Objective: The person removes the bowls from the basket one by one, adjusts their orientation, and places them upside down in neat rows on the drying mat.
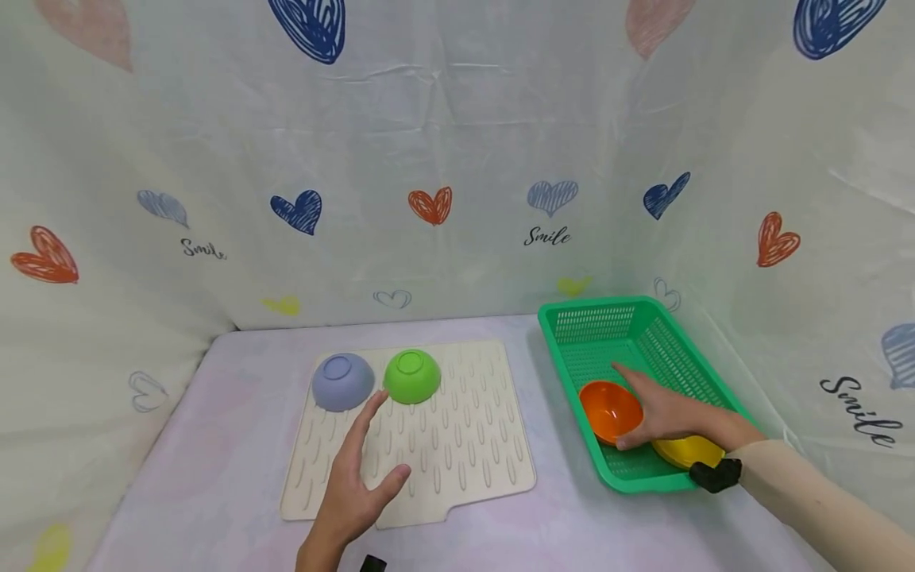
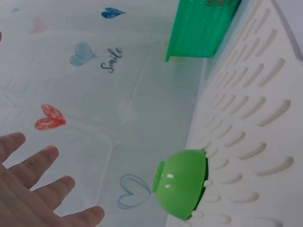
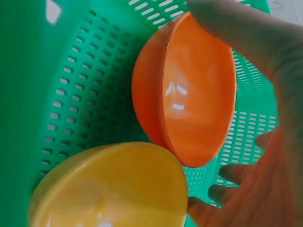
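Note:
My right hand [image 1: 666, 409] reaches into the green basket [image 1: 572, 373] with its fingers spread around the orange bowl [image 1: 604, 409]. In the right wrist view, the thumb meets or overlaps the rim of the orange bowl [image 3: 199, 94], and the other fingers stand apart from it. Beside it lies a yellow bowl [image 3: 118, 189], partly hidden by my wrist in the head view. My left hand [image 1: 350, 485] hovers over the front left of the cream ribbed mat [image 1: 479, 477], fingers extended, holding nothing. Nearest to it are an upside-down green bowl [image 1: 412, 376] and a purple-blue bowl [image 1: 341, 383].
The basket stands on the right of the table [image 1: 236, 413], a short gap from the mat. A white curtain [image 1: 472, 143] printed with hearts rises behind the table and along both sides. Black wrist straps [image 1: 716, 475] show at the forearms.

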Demonstrator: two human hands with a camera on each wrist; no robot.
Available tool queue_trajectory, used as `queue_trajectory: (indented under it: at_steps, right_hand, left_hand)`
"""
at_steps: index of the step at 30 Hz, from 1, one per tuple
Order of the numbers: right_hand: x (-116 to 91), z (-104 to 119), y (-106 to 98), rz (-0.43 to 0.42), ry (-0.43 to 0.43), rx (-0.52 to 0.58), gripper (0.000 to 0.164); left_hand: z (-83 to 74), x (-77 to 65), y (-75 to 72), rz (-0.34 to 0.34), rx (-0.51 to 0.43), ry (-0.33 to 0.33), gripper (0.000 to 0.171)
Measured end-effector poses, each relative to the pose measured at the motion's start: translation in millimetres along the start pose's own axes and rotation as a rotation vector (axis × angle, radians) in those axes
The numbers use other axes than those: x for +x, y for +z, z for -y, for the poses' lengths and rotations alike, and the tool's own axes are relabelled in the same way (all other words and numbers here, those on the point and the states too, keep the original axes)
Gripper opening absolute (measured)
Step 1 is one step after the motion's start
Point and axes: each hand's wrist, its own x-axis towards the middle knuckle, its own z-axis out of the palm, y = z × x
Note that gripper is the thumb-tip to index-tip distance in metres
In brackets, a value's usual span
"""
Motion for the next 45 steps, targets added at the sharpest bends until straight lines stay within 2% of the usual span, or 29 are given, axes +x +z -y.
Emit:
queue_trajectory:
  at_steps: [9,16,23,31,38,45]
  right_hand:
    - [8.3,-0.4,1.3,0.123,0.025,0.023,0.133]
    - [12.6,1.1,3.2,0.145,0.02,0.021,0.134]
    - [10.6,-1.1,2.0,0.148,0.045,0.02,0.131]
    - [7.8,-5.0,1.9,0.13,0.063,-0.037,0.12]
    - [3.0,-4.4,0.9,0.08,0.052,0.009,0.115]
    - [-1.6,-2.7,-1.9,-0.02,0.022,0.06,0.112]
  left_hand:
    - [0.0,0.4,-3.1,-0.029,-0.012,-0.007,0.092]
    - [1.4,3.4,9.7,-0.029,-0.066,0.014,0.087]
    - [0.3,2.7,24.3,-0.005,-0.191,0.017,0.084]
    - [1.1,0.8,34.8,0.032,-0.23,0.051,0.085]
    - [0.3,1.0,35.9,0.046,-0.236,0.06,0.084]
    - [3.3,2.6,33.9,0.054,-0.222,0.063,0.085]
